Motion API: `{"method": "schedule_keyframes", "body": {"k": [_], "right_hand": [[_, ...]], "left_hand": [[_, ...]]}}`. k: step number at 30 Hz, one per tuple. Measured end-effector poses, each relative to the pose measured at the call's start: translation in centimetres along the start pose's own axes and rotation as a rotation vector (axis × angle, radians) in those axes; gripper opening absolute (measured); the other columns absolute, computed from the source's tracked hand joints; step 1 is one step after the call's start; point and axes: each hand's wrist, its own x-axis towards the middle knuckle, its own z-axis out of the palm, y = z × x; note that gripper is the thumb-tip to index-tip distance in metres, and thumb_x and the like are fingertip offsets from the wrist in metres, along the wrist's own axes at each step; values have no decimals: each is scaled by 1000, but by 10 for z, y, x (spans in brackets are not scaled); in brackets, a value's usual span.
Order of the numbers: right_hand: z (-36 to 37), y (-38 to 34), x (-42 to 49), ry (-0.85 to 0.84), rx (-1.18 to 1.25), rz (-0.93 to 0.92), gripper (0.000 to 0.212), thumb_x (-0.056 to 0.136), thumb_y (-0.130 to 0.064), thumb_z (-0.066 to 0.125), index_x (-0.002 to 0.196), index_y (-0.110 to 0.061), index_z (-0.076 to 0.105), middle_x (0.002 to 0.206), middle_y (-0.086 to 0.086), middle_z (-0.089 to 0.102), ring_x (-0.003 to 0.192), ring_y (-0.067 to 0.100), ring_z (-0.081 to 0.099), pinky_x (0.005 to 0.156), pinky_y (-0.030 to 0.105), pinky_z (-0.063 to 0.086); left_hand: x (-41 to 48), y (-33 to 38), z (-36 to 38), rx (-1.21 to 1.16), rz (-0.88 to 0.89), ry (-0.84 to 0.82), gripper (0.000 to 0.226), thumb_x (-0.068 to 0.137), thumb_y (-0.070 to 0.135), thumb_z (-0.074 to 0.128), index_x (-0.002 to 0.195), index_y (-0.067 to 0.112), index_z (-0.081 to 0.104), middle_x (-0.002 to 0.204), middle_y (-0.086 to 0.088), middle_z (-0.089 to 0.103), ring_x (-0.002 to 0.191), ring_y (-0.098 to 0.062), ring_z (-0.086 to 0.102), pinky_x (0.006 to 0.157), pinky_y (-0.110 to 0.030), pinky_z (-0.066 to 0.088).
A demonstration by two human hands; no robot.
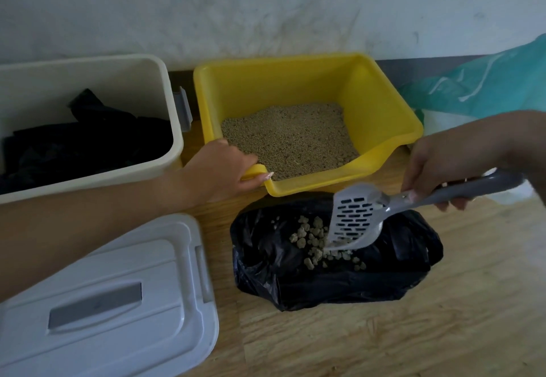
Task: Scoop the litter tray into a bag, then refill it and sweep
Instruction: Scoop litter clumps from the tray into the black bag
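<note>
A yellow litter tray (381,105) stands on the wooden floor against the wall, with beige litter (289,137) spread over its bottom. My left hand (218,170) grips the tray's front left corner rim. My right hand (446,164) holds the handle of a grey slotted scoop (354,217). The scoop is tipped down over an open black bag (399,261) lying just in front of the tray. Several pale litter clumps (313,237) lie in the bag below the scoop's edge.
A cream storage bin (165,90) holding black bags stands left of the tray. Its white lid (118,302) lies on the floor at the lower left. A teal plastic bag (484,87) rests at the right by the wall. Bare wooden floor (413,341) stretches at the lower right.
</note>
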Motion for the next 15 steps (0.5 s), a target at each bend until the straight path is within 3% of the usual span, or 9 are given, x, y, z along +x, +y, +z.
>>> {"method": "schedule_keyframes", "body": {"k": [4,7,10,12,15], "right_hand": [[10,-11,8,-46,-189,87,27,88,-24,61,90,-2,75,76,12,75,44,5,60,44,13,44],[2,-6,0,-17,-132,75,25,88,-21,61,87,0,75,67,12,71,46,9,61,45,17,45],[-19,0,-8,128,-62,100,25,91,-15,60,83,4,73,58,12,69,42,14,61,41,21,44],[-35,6,2,243,20,151,33,93,-13,56,73,11,66,44,12,60,33,18,53,34,21,39],[-63,8,30,296,99,236,55,99,-10,47,47,6,55,33,10,43,27,17,38,43,22,31]], "left_hand": [[-1,-1,0,-7,-3,14,92,82,70,-16,77,17,59,49,1,51,47,-18,52,61,-26,24],[1,0,2,-6,0,4,92,82,70,-16,77,17,59,48,2,50,46,-17,51,61,-26,25],[1,-2,3,8,-16,9,90,82,70,-14,80,18,59,50,3,51,48,-16,52,65,-27,36],[0,-1,3,-4,-25,-10,81,85,69,-5,84,19,59,53,4,53,52,-16,54,72,-28,39],[1,0,0,-22,-21,-63,61,89,63,11,80,20,54,55,3,52,54,-16,52,74,-28,35]]}}
